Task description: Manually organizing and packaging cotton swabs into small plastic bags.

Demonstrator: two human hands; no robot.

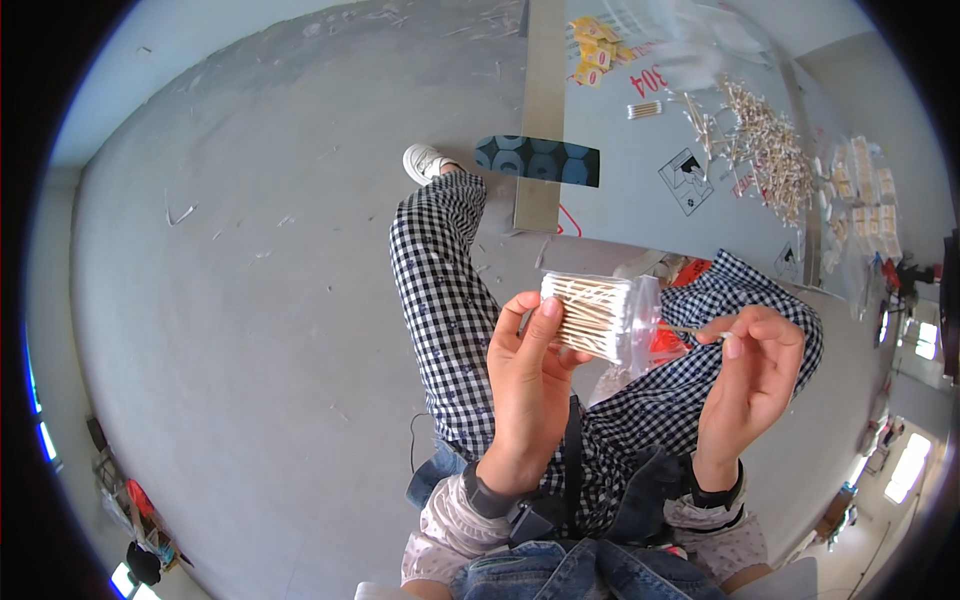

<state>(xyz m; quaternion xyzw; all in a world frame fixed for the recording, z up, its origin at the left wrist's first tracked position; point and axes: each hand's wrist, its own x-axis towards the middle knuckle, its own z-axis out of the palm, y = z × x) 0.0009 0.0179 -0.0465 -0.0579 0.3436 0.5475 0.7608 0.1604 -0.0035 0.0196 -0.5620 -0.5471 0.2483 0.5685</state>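
My left hand (528, 385) is closed around a small clear plastic bag of cotton swabs (592, 315), thumb across its left end. The swabs lie packed side by side, and the bag's loose clear end points right. To the right of that end, my right hand (752, 375) pinches a single cotton swab (682, 329) between thumb and fingertips. The swab lies roughly level, its left tip close to the bag; whether it touches the plastic I cannot tell. Both hands are raised above my checked trousers.
A large heap of loose cotton swabs (765, 150) covers the right part of the grey table (620, 205). Yellow packets (596, 48) and a small swab bundle (645, 110) lie farther left on it. Filled bags (865, 200) sit past its right edge. A dark patterned strip (538, 160) overhangs the left edge.
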